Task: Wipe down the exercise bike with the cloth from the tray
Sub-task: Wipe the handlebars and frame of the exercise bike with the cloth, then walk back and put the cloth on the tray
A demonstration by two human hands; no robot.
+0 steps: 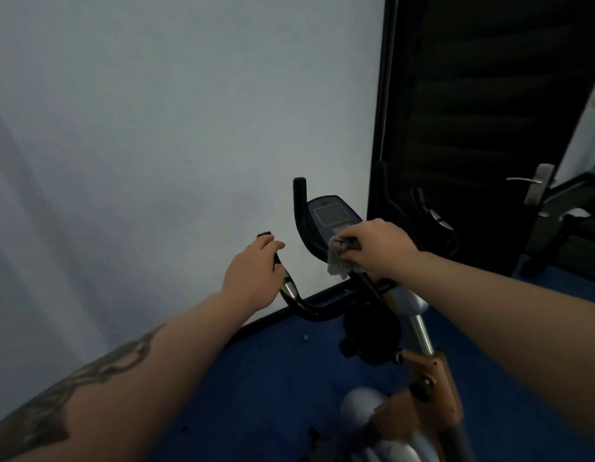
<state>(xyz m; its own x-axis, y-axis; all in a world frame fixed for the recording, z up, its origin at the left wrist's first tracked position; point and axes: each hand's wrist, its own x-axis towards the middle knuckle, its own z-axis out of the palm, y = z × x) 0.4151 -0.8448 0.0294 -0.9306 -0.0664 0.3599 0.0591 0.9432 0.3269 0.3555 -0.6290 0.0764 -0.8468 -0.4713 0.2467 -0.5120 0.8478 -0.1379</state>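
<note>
Left hand: the left hand [252, 273] is wrapping round the left handlebar [291, 290] of the exercise bike [372, 315]; fingers are curling over the dark grip, thumb pointing toward the console; a tattooed forearm is trailing back to the lower left corner.
Right hand: the right hand [377, 243] is clutching the cloth [339, 261]; fingers are bunching it against the lower edge of the console [329, 216]; the bare forearm is reaching in from the right.
Cloth: pale grey, soft and crumpled; a ragged fold is hanging below the knuckles, touching the console's bottom rim and the stem beneath it.
Console: a rounded dark blue-grey plastic panel with a square flat screen; it is tilting back toward the viewer; an upright black padded bar end [299, 195] is rising just beside its left edge.
Handlebar: a curved black tube with a shiny metal sleeve just beneath the left hand; it is sweeping down and across to the central stem.
Frame: orange-brown boxy sections with black knobs and a polished steel post are showing below; smooth silver-white rounded covers are lying near the bottom edge.
Surroundings: a plain matt white wall [156, 128] is filling the left; a dark slatted door [489, 111] with a brushed metal lever handle [536, 186] is standing at right; the floor [272, 378] is deep blue and looks carpeted.
</note>
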